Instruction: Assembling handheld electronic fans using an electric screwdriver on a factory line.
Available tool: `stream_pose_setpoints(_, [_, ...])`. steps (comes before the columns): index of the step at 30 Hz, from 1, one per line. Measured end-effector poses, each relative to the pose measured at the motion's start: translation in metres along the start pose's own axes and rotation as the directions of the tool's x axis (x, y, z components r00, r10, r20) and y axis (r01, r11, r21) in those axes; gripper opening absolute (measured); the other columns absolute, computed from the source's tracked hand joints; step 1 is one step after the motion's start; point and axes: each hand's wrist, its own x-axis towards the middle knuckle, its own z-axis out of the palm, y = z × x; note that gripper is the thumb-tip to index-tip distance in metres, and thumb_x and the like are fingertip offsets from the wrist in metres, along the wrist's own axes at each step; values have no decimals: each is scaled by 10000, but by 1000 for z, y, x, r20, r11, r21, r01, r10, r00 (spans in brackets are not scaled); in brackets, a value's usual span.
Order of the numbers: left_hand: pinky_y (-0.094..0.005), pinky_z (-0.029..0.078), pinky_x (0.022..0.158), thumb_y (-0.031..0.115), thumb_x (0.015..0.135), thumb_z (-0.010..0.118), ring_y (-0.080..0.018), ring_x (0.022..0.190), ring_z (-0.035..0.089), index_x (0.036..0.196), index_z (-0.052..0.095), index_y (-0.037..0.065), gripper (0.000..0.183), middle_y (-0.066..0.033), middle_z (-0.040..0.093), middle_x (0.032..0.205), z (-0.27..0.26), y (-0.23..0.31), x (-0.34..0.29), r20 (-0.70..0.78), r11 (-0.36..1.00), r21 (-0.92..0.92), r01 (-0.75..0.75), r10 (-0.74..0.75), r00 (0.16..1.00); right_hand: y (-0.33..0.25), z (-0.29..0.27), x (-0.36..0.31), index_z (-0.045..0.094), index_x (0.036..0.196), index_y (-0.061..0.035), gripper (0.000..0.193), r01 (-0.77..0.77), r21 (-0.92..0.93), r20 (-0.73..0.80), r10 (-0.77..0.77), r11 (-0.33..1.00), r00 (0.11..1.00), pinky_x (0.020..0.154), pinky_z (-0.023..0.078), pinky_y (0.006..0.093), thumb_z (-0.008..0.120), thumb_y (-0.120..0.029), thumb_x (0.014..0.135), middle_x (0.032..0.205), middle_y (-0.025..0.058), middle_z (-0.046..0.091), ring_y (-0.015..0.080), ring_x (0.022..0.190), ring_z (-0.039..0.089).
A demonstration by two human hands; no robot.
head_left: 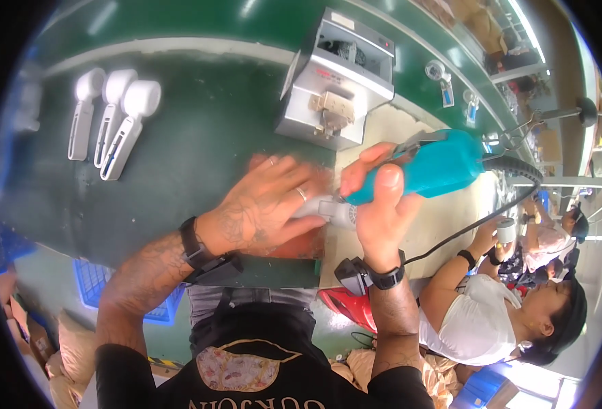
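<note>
My left hand, with rings and a wrist strap, is closed over a light grey-white plastic part on the bench. Motion blurs its fingers, and the hand hides most of the part. A teal electric screwdriver lies almost level in my right hand, the fingers wrapped round its front end. Its tip points left, close to the part; whether they touch I cannot tell. Beneath my left hand is a reddish-brown pad. Three white round-headed handheld devices lie side by side at the far left.
A grey metal screw dispenser stands beyond my hands. The screwdriver's black cable loops at the right, near a metal hook. More devices lie at the far right. A co-worker in white sits right. A blue crate is below the bench.
</note>
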Motion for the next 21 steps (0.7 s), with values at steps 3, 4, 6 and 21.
stream_pose_setpoints(3, [-431, 521, 944, 276, 858, 813, -304, 1051, 620, 1226, 707, 97, 423, -80, 688, 1177, 2, -2, 3, -6, 999, -9, -31, 31, 1000, -6, 0, 20, 575, 1201, 51, 596, 11, -19, -8, -11, 1000, 1000, 634, 510, 344, 603, -530, 1078, 788, 84, 615, 210, 696, 625])
stream_pose_setpoints(4, [-431, 521, 944, 276, 858, 813, -304, 1051, 620, 1226, 707, 97, 423, -80, 688, 1177, 1, -2, 1, -9, 1000, -2, -30, 30, 999, -10, 9, 33, 575, 1206, 51, 593, 87, -73, -48, -91, 994, 995, 652, 517, 340, 585, -530, 1088, 789, 80, 618, 202, 709, 630])
stream_pose_setpoints(6, [-429, 523, 949, 258, 868, 789, -303, 1049, 619, 1260, 704, 97, 432, -76, 690, 1165, -2, -3, -2, -4, 1000, 7, -17, 17, 1000, -7, 19, 60, 583, 1194, 44, 507, 221, -162, -32, -229, 962, 973, 697, 532, 332, 538, -457, 1127, 797, 69, 623, 182, 734, 638])
stream_pose_setpoints(21, [-441, 528, 932, 215, 869, 781, -309, 1054, 626, 1260, 703, 90, 418, -82, 689, 1193, -2, -4, -4, -10, 1000, 4, -4, 4, 1000, -3, 24, 36, 591, 1145, 9, 401, 46, -181, -11, -49, 982, 999, 671, 511, 345, 523, -386, 1134, 779, 88, 625, 192, 712, 618])
